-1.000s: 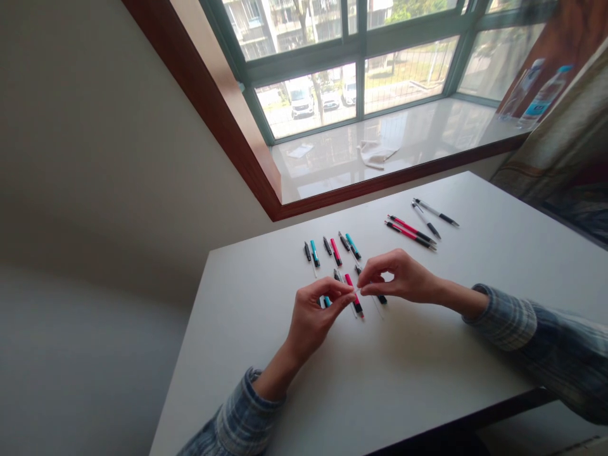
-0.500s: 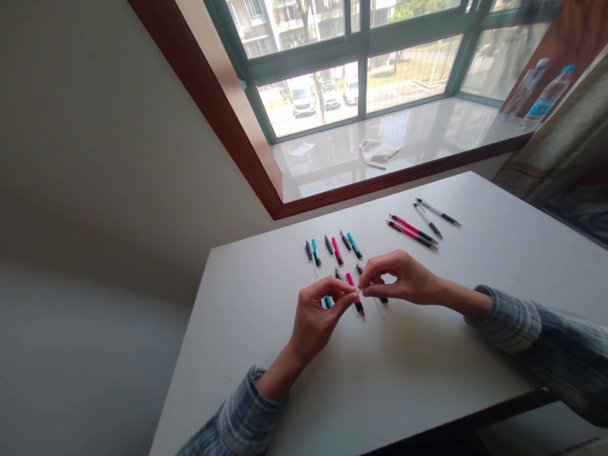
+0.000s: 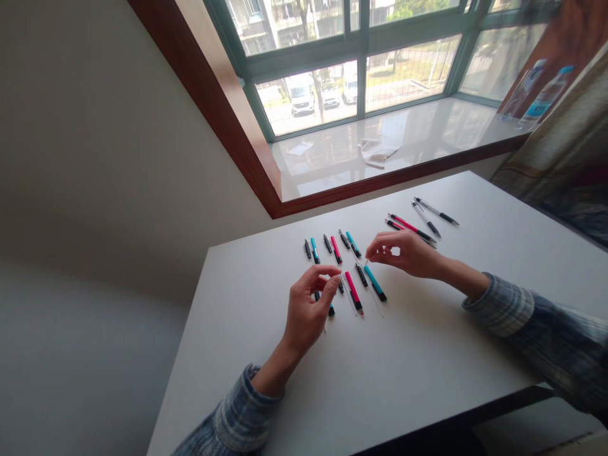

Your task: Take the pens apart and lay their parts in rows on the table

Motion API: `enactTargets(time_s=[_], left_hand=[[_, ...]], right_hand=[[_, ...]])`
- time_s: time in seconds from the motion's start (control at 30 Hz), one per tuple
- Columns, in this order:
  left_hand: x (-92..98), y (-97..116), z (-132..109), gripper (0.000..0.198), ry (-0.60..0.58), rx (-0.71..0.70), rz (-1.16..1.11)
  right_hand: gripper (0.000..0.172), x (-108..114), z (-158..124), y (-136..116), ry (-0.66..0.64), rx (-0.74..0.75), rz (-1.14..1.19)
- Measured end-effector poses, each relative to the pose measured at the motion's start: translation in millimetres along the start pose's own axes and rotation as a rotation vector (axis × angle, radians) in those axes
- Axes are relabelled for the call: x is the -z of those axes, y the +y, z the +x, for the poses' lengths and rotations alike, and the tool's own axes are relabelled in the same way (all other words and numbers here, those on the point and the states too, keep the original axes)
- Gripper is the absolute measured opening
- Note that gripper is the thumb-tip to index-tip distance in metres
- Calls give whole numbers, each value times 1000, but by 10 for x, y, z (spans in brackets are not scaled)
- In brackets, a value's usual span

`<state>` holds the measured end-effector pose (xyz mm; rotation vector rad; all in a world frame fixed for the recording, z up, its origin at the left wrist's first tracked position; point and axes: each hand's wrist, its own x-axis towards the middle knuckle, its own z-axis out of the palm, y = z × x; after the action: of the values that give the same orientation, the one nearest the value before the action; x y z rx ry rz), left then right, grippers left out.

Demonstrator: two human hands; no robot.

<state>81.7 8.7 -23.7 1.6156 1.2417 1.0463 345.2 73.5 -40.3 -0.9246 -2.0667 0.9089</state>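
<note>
Pen parts lie in two rows on the white table point(image 3: 427, 354). The far row point(image 3: 332, 246) has short black, teal and pink pieces. The near row holds a pink barrel point(image 3: 354, 292), a black piece point(image 3: 361, 275) and a teal barrel point(image 3: 375, 283). My left hand point(image 3: 308, 307) hovers over the near row's left end, thumb and forefinger curled into a pinch; what they hold is hidden. My right hand point(image 3: 403, 253) is raised just right of the far row, its fingertips pinched on a tiny pale piece I cannot make out.
Several whole pens point(image 3: 418, 221), pink and silver, lie at the table's far right. Behind the table is a glossy window sill point(image 3: 427, 133) with a crumpled cloth point(image 3: 375, 154) and a paper point(image 3: 300, 149). Bottles point(image 3: 541, 95) and a curtain point(image 3: 560, 158) stand at the right.
My hands, which met fingertip to fingertip over the near row, have parted. The right hand moved up and away toward the far row, uncovering the teal barrel; the left hand dropped slightly.
</note>
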Motion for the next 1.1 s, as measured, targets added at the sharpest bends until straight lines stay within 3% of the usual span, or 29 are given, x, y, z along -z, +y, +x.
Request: enactTargets(time_s=[0.23,0.5,0.77,1.1], left_hand=[[-22,10,6,17,-13,-42,12],[-15,16,20,14,-21,-73,21],[33,-46,13,12,64,-132,72],[202,-151,151,13,192,-136,123]], right_hand=[[23,7,3,16,-146,125,-151],[23,3,17,1,-46,96,-244],[18,128,14,-61,-390,-27,-235],[19,102,21,-81,-481,2,-226]])
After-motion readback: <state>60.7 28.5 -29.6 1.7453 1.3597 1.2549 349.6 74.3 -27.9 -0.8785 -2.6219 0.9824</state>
